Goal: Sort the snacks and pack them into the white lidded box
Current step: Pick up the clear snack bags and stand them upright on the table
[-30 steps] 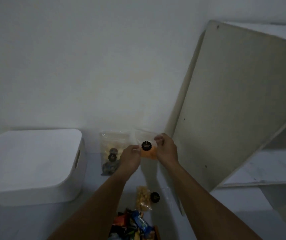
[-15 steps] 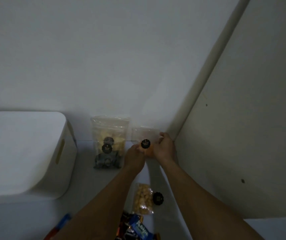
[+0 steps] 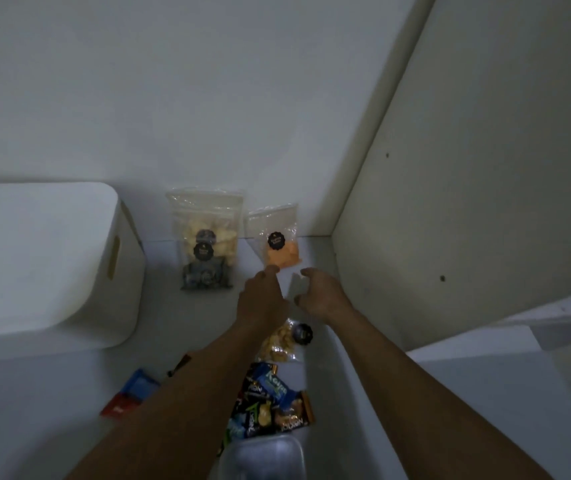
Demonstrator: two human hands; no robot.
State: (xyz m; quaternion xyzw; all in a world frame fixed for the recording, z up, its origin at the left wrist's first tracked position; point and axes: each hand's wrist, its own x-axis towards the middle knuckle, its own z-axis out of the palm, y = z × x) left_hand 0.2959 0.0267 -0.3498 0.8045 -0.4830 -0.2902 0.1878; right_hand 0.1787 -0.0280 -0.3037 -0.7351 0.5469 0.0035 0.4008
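Against the wall [image 3: 173,98], clear orange-snack pouch [image 3: 279,242], upright

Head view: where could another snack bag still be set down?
Bare strips lie between the white lidded box and the stacked clear bags, and between the orange bag and the beige panel. A wider patch lies in front of the box. It is crowded nearest the camera, at the wrapped snack pile and the small puff bag.
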